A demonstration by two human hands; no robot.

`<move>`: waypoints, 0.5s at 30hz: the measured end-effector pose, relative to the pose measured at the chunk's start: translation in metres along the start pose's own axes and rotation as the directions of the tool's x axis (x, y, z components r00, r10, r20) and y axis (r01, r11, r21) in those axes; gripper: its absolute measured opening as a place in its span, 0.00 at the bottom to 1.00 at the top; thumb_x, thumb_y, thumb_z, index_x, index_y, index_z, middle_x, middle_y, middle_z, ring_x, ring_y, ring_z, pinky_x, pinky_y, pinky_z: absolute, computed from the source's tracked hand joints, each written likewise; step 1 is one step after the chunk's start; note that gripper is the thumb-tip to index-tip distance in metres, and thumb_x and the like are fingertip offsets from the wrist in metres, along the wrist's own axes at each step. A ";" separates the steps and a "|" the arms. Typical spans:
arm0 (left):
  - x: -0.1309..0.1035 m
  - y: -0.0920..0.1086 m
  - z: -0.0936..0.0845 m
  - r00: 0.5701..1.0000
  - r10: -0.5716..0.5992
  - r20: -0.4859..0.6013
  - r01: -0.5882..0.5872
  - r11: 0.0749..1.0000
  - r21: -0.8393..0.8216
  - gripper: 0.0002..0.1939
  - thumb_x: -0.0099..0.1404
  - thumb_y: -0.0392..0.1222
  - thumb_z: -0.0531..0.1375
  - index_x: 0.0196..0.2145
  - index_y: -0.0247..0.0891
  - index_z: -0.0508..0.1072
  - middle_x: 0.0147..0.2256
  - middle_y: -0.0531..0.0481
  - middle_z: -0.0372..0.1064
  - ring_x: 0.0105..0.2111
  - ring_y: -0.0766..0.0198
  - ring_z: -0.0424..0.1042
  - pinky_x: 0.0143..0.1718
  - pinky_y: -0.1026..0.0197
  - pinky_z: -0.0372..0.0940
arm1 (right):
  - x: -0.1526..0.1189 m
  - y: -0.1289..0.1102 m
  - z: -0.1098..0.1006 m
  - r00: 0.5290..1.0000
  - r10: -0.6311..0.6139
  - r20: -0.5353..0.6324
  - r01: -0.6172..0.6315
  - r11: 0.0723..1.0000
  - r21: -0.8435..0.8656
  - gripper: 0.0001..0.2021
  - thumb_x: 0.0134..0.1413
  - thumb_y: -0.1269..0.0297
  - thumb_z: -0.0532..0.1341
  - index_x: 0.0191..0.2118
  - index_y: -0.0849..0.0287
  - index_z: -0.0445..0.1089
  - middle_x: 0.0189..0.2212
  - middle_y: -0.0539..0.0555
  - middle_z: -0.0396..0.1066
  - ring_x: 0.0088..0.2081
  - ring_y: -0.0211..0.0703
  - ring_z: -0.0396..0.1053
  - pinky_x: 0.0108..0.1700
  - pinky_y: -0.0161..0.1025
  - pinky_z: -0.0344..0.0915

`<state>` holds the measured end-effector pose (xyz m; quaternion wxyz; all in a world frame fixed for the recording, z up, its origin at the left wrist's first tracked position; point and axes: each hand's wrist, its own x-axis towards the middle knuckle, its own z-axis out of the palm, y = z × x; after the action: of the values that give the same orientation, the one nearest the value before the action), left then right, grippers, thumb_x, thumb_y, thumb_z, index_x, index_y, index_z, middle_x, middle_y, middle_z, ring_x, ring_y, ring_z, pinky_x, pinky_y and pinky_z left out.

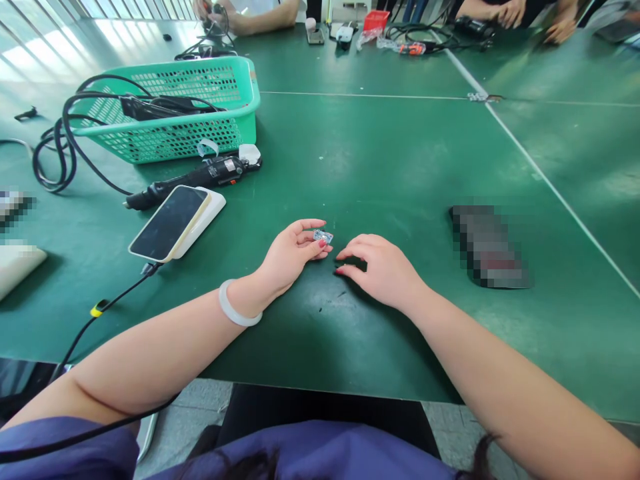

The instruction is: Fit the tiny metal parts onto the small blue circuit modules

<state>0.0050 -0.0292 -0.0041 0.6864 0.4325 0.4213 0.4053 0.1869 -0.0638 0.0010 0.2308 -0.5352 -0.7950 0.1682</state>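
Just in front of the phone (167, 222), toward the middle of the green tabletop (400, 167), the left hand (293, 253) pinches a small clear-and-silver part (323, 236) between thumb and fingertips, lifted slightly off the surface. The right hand (383, 270) rests beside it, fingers curled loosely down onto the tabletop and holding nothing I can make out; whether something small lies under it I cannot tell. The part is tiny and gripped only at its edge, so a slack pinch could let it drop and skitter away. A nudge from the right hand's fingertips could knock it loose too. Behind the phone lie a black rotary tool (195, 179) and a green basket (170, 110) of cables.
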 end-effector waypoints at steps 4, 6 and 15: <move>0.000 0.001 0.002 1.000 -0.004 -0.009 0.004 0.999 0.032 0.14 0.54 0.31 0.64 0.40 0.33 0.69 0.34 0.50 0.73 0.33 0.69 0.74 0.43 0.59 0.67 | 0.001 -0.004 0.008 0.998 -0.001 0.063 0.005 0.998 -0.061 0.06 0.54 0.70 0.60 0.29 0.57 0.74 0.33 0.53 0.73 0.37 0.44 0.68 0.41 0.44 0.65; -0.001 0.001 0.002 1.000 0.015 -0.006 -0.015 0.996 0.082 0.14 0.52 0.31 0.65 0.38 0.34 0.69 0.33 0.50 0.74 0.34 0.68 0.74 0.45 0.58 0.67 | 0.001 -0.006 0.006 1.000 -0.007 0.001 0.007 1.000 -0.025 0.07 0.55 0.70 0.59 0.29 0.57 0.73 0.32 0.52 0.73 0.37 0.44 0.68 0.41 0.43 0.65; -0.003 -0.002 0.002 0.995 0.079 0.057 -0.091 0.961 0.261 0.15 0.49 0.34 0.68 0.33 0.34 0.67 0.34 0.47 0.75 0.34 0.66 0.74 0.43 0.56 0.67 | -0.003 -0.011 0.001 0.955 -0.001 -0.295 0.023 0.997 0.072 0.05 0.55 0.66 0.60 0.30 0.56 0.72 0.31 0.52 0.72 0.35 0.42 0.69 0.36 0.40 0.66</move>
<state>0.0064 -0.0334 -0.0046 0.6145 0.5467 0.4365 0.3646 0.1788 -0.0707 0.0051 0.3677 -0.5404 -0.7481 0.1147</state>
